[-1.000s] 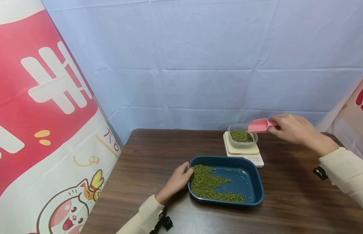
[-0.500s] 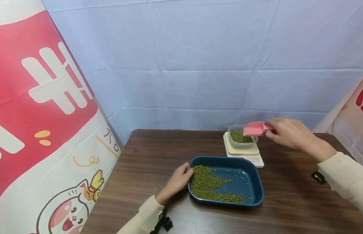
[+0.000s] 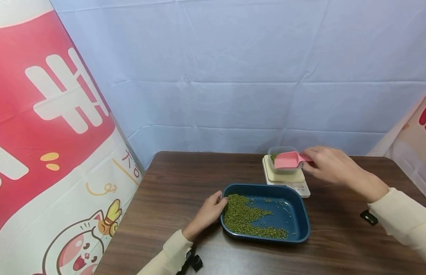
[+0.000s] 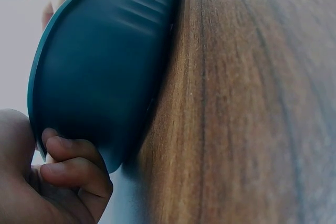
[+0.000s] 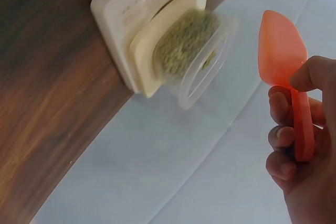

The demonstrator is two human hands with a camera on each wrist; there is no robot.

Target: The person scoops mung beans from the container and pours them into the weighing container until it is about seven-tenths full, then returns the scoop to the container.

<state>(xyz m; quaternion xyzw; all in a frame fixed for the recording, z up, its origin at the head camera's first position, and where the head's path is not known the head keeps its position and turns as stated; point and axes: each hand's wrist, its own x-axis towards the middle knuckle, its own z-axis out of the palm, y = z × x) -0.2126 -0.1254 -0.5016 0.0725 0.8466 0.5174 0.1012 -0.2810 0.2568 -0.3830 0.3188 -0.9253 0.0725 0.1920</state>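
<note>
My right hand (image 3: 331, 166) grips a pink scoop (image 3: 286, 160) by its handle, fingers curled round it in the right wrist view. In the head view the scoop covers much of a clear plastic container (image 5: 210, 64); the right wrist view shows the two apart, and the scoop's visible inside looks bare. Green mung beans (image 5: 184, 43) fill part of that container, which sits on a white kitchen scale (image 3: 301, 188). With thumb over the rim and fingers curled beneath, my left hand (image 3: 207, 211) holds the left end of a dark blue tray (image 3: 305, 229). More beans (image 3: 238, 214) lie mostly in the tray's left side.
Everything stands on a dark wooden table (image 3: 185, 172). A pale cloth (image 3: 216, 95) hangs behind its back edge, and a printed red and white banner (image 3: 68, 152) is on the left. The scale is just behind the tray's far right side.
My right hand has moved left and toward me with the scoop, which has passed from the container's right edge to in front of most of it. The left hand and tray have stayed put.
</note>
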